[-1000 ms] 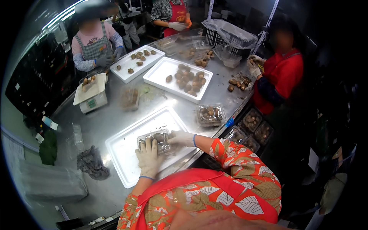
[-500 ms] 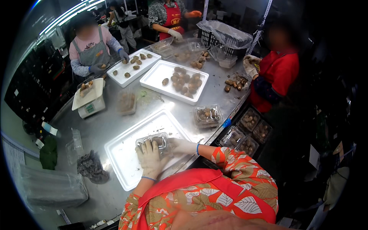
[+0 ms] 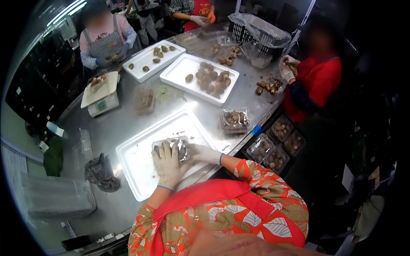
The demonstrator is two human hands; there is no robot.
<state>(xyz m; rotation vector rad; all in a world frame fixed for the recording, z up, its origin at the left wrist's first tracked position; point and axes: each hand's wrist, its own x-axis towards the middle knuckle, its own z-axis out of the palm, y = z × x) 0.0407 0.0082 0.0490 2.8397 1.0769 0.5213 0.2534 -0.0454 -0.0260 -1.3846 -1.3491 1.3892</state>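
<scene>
A clear plastic clamshell box (image 3: 183, 147) sits over the near part of a white tray (image 3: 128, 154); brownish lumps show dimly under its shiny lid. My left hand (image 3: 167, 164), in a pale glove, lies across the lid with its fingers stretched and spread. At the box's right side, my right hand (image 3: 206, 154) grips the edge, its fingertips partly hidden. Small dark crumbs dot the tray beyond the box. A filled, closed clamshell box (image 3: 235, 120) stands on the metal table to the right.
Brown tubers (image 3: 209, 81) lie in a second white tray (image 3: 168, 78). A scale (image 3: 102, 103) stands at the left, near a crumpled dark bag (image 3: 101, 173). A crate of packed boxes (image 3: 275, 147) is beside the table's right edge. Co-workers (image 3: 318, 81) stand around the table.
Both my hands stay at the box with little movement. The whole view has shifted slightly. The co-worker at the far left has drawn a hand back from the tray toward the other hand.
</scene>
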